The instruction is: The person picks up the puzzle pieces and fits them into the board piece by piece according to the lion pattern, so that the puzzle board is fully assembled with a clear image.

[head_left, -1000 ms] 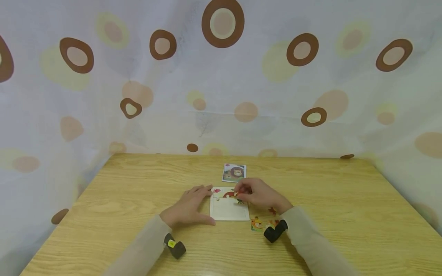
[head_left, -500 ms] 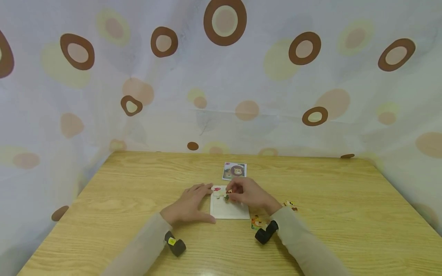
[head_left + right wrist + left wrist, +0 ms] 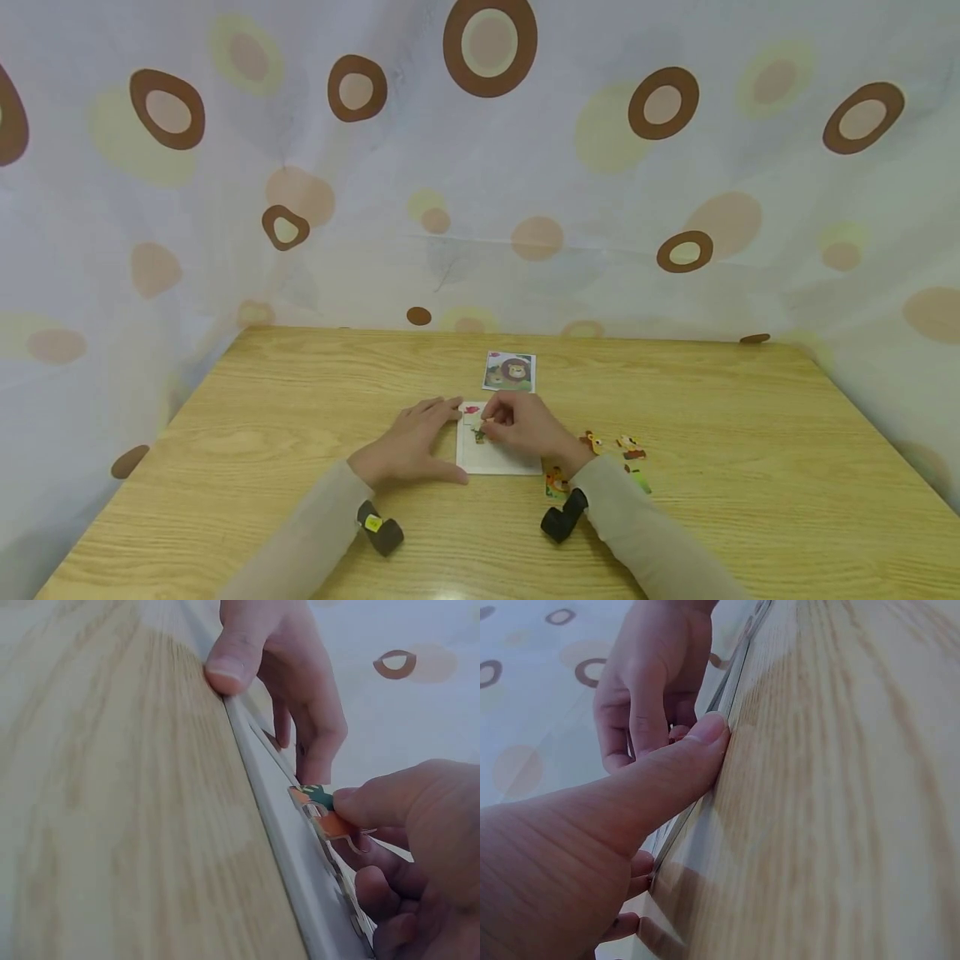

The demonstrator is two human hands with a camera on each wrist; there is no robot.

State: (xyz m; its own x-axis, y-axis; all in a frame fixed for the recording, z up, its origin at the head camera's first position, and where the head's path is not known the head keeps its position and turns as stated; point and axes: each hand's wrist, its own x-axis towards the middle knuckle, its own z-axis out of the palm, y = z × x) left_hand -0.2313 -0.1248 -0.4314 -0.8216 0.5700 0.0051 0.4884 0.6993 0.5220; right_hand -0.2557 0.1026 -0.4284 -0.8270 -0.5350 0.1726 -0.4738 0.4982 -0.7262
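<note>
A yellowish wood-grained surface (image 3: 337, 367) carries a flat white puzzle board (image 3: 480, 460) with square corners. Just beyond it lies a small rectangular card (image 3: 509, 372) printed with a brown-maned lion. To the board's right, small multicoloured puzzle pieces (image 3: 631, 447) lie scattered, some partly hidden.

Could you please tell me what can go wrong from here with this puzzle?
The right grip pinches a small puzzle piece, which might slip or settle crookedly. The left grip touches the edge of the white tray; pushing there could shift the tray. Loose pieces lie close to the right sleeve, which may brush them.
</note>
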